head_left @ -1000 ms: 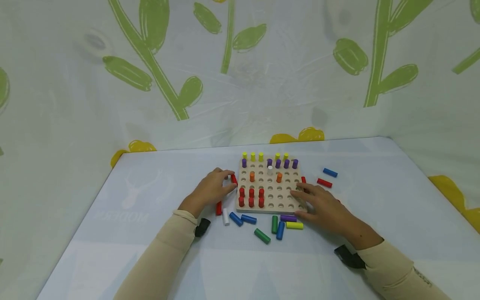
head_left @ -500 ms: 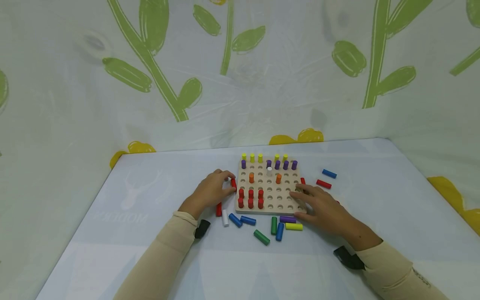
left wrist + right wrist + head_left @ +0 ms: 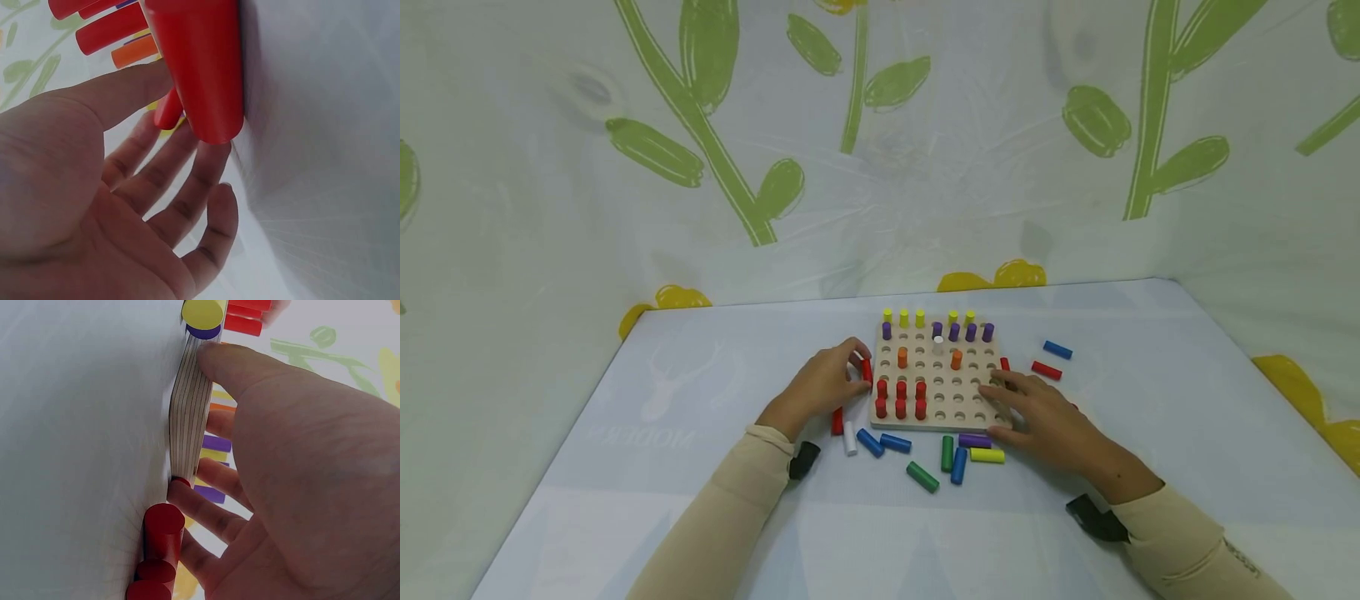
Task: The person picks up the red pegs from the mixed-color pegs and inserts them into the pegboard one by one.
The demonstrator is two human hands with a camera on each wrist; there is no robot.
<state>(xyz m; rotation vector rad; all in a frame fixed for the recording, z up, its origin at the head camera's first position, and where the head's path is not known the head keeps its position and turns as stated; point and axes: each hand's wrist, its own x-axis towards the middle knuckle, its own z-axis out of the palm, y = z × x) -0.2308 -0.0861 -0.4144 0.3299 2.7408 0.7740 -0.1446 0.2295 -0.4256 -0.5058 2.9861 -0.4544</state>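
A wooden pegboard (image 3: 958, 400) lies on the table with coloured pegs standing in some of its holes. At its left edge my left hand (image 3: 820, 385) pinches a red peg (image 3: 867, 372) between thumb and fingers; in the left wrist view this red peg (image 3: 169, 111) is partly hidden by a larger-looking red peg (image 3: 203, 69) near the camera. My right hand (image 3: 1048, 417) rests at the board's right front corner, fingers spread and relaxed. In the right wrist view the thumb touches the board's layered side (image 3: 187, 406) and the other fingers reach along its edge.
Loose pegs lie in front of the board, among them white (image 3: 850, 438), blue (image 3: 896, 443), green (image 3: 922, 477), purple (image 3: 975, 441) and yellow (image 3: 987, 456). A blue peg (image 3: 1057, 350) and a red peg (image 3: 1047, 370) lie to the right. A patterned cloth wall (image 3: 970, 192) stands behind.
The red peg in my left hand has shifted slightly toward me and turned along the board's left edge. My right hand stays at the board's corner.
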